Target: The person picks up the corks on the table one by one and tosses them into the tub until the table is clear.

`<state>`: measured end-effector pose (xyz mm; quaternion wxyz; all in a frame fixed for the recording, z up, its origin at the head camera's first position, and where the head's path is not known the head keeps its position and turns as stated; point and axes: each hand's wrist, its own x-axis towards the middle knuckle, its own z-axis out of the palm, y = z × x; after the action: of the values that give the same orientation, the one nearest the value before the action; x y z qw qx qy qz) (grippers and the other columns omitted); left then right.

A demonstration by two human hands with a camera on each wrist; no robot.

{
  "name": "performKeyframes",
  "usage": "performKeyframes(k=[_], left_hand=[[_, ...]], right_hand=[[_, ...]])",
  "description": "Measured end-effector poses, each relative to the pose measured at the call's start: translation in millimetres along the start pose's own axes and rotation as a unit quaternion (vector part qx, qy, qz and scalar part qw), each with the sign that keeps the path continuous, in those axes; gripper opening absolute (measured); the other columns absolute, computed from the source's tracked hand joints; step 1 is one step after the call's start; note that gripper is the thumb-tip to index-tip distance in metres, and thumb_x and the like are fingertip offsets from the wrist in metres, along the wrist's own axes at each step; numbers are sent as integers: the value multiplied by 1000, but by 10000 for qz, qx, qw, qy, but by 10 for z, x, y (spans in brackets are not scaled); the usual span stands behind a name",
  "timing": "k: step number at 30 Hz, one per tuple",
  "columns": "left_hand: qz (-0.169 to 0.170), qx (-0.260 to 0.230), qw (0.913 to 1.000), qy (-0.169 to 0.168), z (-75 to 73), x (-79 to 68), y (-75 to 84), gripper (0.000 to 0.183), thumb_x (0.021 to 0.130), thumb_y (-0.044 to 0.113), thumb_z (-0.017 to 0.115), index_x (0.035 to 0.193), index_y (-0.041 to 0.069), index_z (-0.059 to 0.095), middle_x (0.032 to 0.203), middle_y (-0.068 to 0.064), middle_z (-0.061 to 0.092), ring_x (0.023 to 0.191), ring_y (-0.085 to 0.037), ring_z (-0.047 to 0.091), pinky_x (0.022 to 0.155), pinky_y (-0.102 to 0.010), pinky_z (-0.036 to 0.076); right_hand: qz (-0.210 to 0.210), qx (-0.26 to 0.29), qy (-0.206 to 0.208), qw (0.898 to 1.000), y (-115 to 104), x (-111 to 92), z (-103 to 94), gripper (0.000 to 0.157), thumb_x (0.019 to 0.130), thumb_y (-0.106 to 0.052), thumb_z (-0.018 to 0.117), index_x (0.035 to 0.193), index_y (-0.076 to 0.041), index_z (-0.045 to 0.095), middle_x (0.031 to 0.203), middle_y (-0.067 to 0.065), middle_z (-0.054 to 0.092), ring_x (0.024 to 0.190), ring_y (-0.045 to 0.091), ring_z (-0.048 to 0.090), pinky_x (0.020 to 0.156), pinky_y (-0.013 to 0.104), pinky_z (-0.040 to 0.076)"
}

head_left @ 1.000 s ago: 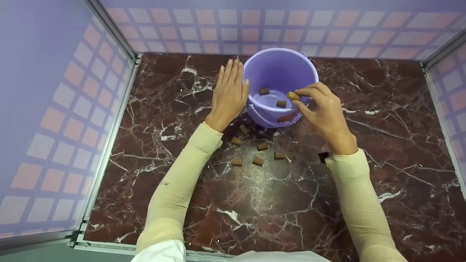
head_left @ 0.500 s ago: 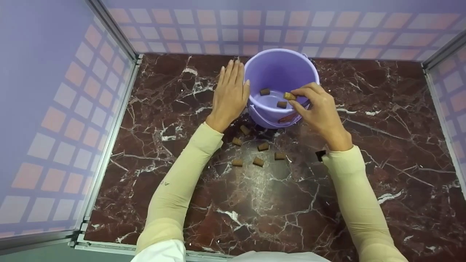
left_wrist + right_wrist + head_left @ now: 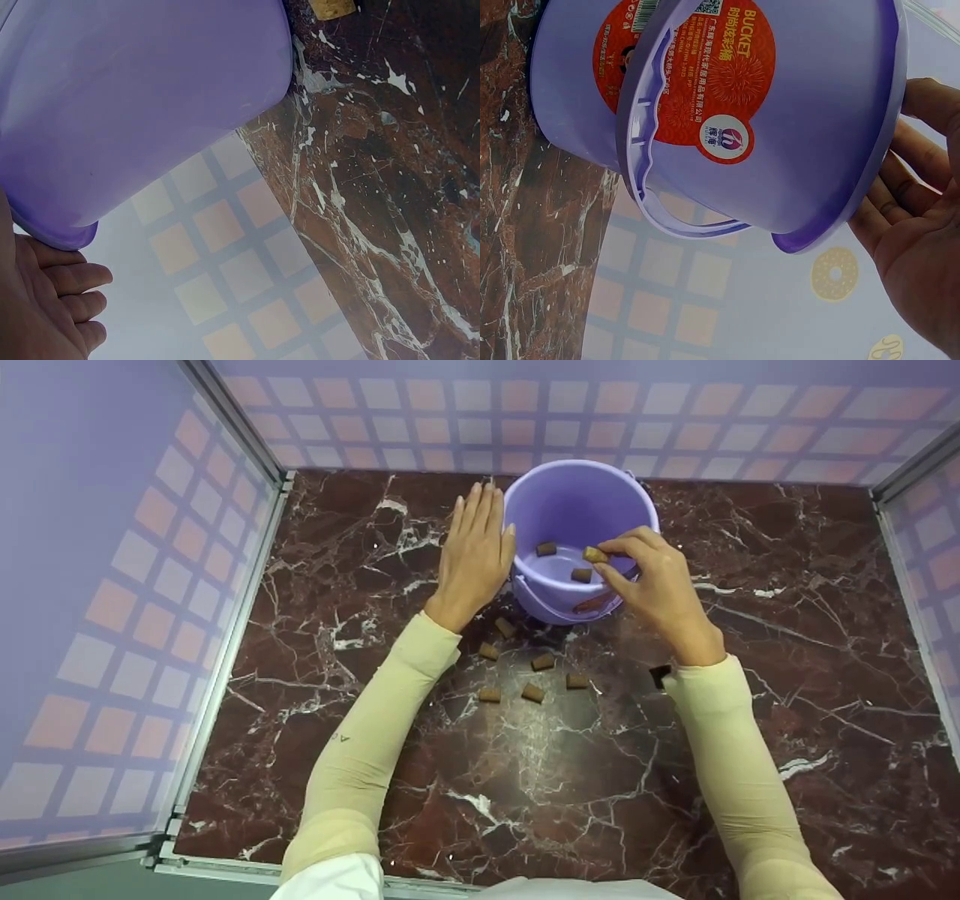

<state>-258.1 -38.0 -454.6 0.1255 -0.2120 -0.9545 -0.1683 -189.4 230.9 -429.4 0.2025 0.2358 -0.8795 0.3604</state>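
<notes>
A light purple bucket (image 3: pixel 551 606) stands near the back wall, its handle hanging down over the label in the right wrist view. My right hand (image 3: pixel 660 585) is over the bucket's right rim, pinching a cork stopper (image 3: pixel 595 555) between thumb and fingertips above the opening. Inside, two darker-looking corks (image 3: pixel 547 549) lie on the bottom. With fingers straight and together, my left hand (image 3: pixel 474 559) rests along the bucket's left side at the rim (image 3: pixel 56 238). In the right wrist view the bucket hides the held cork.
Several corks (image 3: pixel 543 661) lie scattered on the dark red marbled tabletop (image 3: pixel 570 780) in front of the bucket. Purple panels with a checked pattern (image 3: pixel 427 427) enclose the back and sides. A metal frame edge (image 3: pixel 225 660) runs along the left side.
My right hand has shifted a little left with the cork, farther over the bucket, then nearly stopped. The left hand and the loose corks look unmoved.
</notes>
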Motion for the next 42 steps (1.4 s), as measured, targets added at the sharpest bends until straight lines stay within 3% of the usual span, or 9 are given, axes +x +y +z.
performKeyframes(k=[6, 31, 42], left_hand=[[-36, 0, 9999, -105, -1, -2, 0, 60, 115, 31, 29, 162, -7, 29, 170, -22, 26, 161, -35, 16, 131, -40, -3], [9, -21, 10000, 24, 6, 1, 0, 59, 116, 30, 30, 161, -7, 31, 169, -23, 29, 160, -37, 19, 132, -44, 3], [-4, 10, 10000, -3, 9, 1, 0, 59, 115, 30, 31, 162, -7, 30, 169, -23, 29, 161, -35, 18, 131, -40, -2]], right_hand=[[57, -16, -99, 9999, 11, 11, 2, 21, 94, -5, 82, 112, 6, 76, 106, 18, 72, 94, 32, 69, 88, 43, 55], [9, -134, -85, 9999, 9, 11, -4, 26, 92, -6, 84, 113, 8, 75, 107, 21, 71, 96, 34, 69, 90, 47, 57], [-102, -50, 135, 9998, -36, -53, -50, 27, 88, -2, 86, 111, 8, 76, 107, 21, 72, 97, 35, 69, 89, 43, 58]])
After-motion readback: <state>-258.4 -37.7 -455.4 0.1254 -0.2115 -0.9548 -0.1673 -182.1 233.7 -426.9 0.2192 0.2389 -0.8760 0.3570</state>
